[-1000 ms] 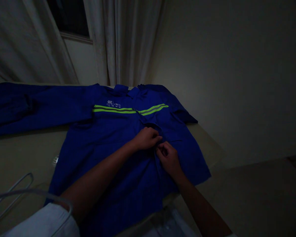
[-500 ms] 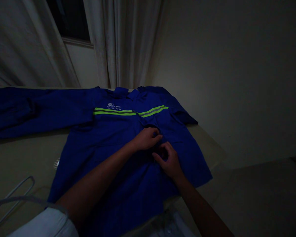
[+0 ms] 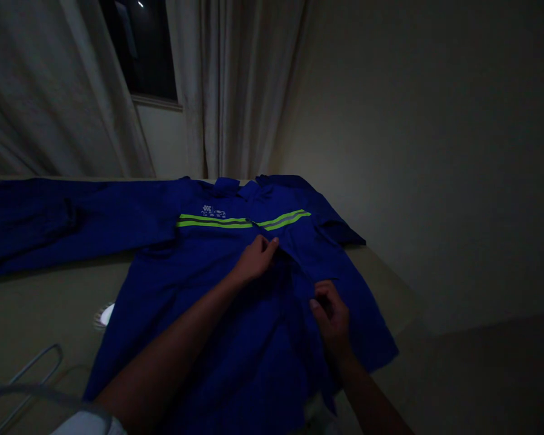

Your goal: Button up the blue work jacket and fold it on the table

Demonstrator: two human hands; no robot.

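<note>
A blue work jacket [image 3: 217,326] with yellow-green and grey reflective stripes and a white printed logo lies spread out, collar away from me. Its front is fastened near the stripe and parts below it. My left hand [image 3: 256,257] pinches the front edge just under the stripe, thumb and fingers together. Lower and to the right, my right hand [image 3: 333,314] has its fingers curled at the other front edge, which looks drawn taut up to it. The exact grip of the right fingertips is dark and partly hidden.
The jacket rests on a pale table [image 3: 381,272]. At the left are a looped wire, perhaps a hanger [image 3: 36,368], and a round ribbed white object [image 3: 104,316] partly under the jacket. Behind hang curtains [image 3: 240,84] beside a dark window [image 3: 142,54]; a wall [image 3: 412,151] rises at the right.
My hands have moved apart: the left slightly left, the right to the right and down, pulling the jacket's front edge outward. The view has tilted up slightly.
</note>
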